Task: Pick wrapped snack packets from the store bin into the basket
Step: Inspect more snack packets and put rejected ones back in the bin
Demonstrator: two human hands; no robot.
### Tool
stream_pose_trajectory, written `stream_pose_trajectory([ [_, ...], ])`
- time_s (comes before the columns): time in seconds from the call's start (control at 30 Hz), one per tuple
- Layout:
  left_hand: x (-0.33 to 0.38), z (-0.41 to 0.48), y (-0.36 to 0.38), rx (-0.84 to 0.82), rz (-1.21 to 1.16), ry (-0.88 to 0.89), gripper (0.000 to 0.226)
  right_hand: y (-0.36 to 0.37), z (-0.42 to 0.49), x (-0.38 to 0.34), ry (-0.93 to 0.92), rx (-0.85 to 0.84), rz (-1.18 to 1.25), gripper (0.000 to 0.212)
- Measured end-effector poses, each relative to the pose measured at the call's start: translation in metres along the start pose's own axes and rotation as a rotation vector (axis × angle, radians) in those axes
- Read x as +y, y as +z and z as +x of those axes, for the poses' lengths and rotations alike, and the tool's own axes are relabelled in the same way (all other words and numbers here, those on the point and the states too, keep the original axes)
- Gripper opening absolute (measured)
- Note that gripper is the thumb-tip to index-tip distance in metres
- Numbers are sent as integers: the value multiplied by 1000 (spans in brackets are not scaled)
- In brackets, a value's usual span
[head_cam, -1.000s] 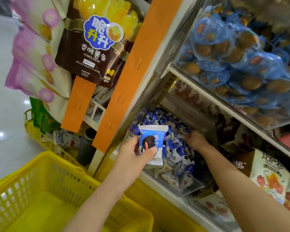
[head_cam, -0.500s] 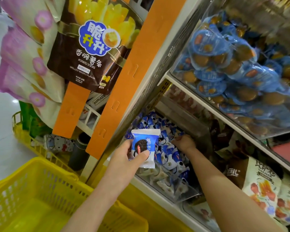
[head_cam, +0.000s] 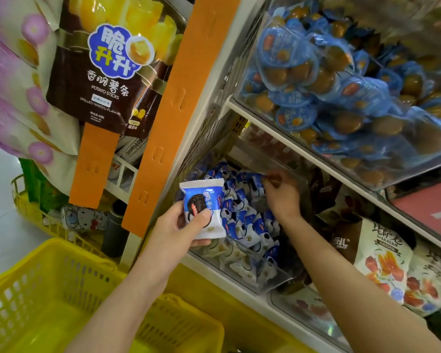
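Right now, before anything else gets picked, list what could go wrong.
1. The left hand holds the cookie packet in front of the bin, not over the yellow basket. Let go here, it would likely miss.
2. The right hand digs into the heaped packets. Stirring them could push some over the bin's low front wall.

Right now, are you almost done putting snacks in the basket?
Barely started. No packet shows in the yellow basket. The left grip holds one blue-and-white packet outside the bin; the right grip reaches into the bin's pile. Still to do: drop it in, then more.
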State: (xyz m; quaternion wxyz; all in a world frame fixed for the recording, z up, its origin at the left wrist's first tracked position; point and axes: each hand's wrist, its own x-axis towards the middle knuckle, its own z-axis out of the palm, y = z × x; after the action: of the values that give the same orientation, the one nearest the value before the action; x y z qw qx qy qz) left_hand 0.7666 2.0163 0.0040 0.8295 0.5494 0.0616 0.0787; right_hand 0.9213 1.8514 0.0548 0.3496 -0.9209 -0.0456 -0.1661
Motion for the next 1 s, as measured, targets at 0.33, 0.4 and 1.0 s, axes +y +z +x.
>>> stream_pose_trajectory([
  [0.33,-12,-14,6,212,-163,-65,23,-31,-89,-36,154,-629,420,7],
  [0.4,-12,-17,6,201,-220,-134,28,-28,-102,-33,203,-670,407,9],
  [1.0,3,-43,7,-100,87,-152,31,-27,-117,-55,-89,-656,366,16],
])
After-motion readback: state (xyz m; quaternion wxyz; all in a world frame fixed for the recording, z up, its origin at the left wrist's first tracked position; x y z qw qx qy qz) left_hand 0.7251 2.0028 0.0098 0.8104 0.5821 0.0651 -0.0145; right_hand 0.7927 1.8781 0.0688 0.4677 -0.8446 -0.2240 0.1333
